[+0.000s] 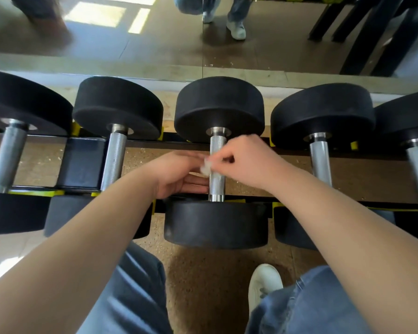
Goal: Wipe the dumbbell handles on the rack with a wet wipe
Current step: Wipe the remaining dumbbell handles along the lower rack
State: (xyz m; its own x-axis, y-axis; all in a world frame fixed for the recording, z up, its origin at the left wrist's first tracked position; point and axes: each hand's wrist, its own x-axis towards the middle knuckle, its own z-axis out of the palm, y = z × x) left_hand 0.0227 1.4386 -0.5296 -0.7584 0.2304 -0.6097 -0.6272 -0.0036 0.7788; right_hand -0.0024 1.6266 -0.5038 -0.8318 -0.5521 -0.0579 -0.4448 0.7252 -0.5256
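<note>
The person crouches at the rack (82, 162), both hands on the middle dumbbell (219, 107). The wipe (206, 167), a small white wad, sits against the handle (217, 184) on its 9 o'clock side, about halfway along. The right hand (246, 162) comes in from 3 o'clock with fingers curled tight, and its fingertips appear to pinch the wad. The left hand (179, 174) reaches in from 9 o'clock; its lower fingers lie straight against the handle, but its thumb and forefinger blur at the wipe, so whether it also has hold cannot be told.

The wad looks too small to cover much metal. To do this step well, the person would probably open it flatter, wrap it round the knurled bar, and run it end to end from 12 to 6 o'clock while twisting, so the underside is reached. The left hand could steady the dumbbell against rolling. The handles at 9 and 3 o'clock are yet to be judged.
</note>
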